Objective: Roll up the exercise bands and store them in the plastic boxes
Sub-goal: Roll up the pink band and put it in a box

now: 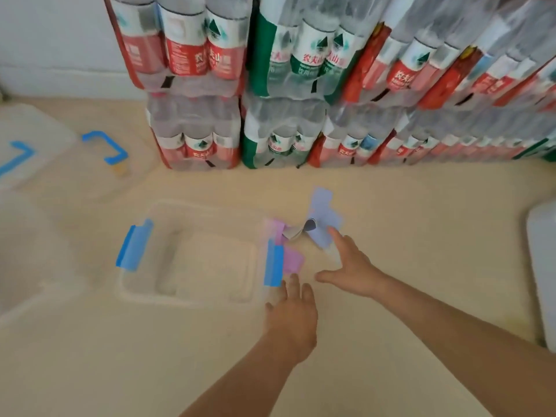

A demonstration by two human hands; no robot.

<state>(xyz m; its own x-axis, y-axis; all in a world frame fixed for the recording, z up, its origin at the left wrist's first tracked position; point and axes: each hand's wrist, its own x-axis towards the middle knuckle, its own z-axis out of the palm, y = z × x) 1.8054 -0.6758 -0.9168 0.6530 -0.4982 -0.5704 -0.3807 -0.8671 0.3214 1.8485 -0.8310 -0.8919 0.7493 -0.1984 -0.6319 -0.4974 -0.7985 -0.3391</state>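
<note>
A clear plastic box [141, 291] with blue latches lies open on the beige floor at centre left. Just right of it lie two loose exercise bands: a blue-lilac band [323, 219] with a curled fold, and a pink-purple band [291, 258] partly behind the box's right latch. My right hand [350, 267] is spread flat, its forefinger touching the near end of the blue-lilac band. My left hand [293, 314] hovers with straight fingers just below the pink-purple band, near the box's right latch. Neither hand holds anything.
Shrink-wrapped packs of water bottles [301, 85] are stacked two high along the back. A clear lid with blue clips [42, 152] lies at far left. A white object [543, 266] sits at the right edge. Bare floor stretches in front.
</note>
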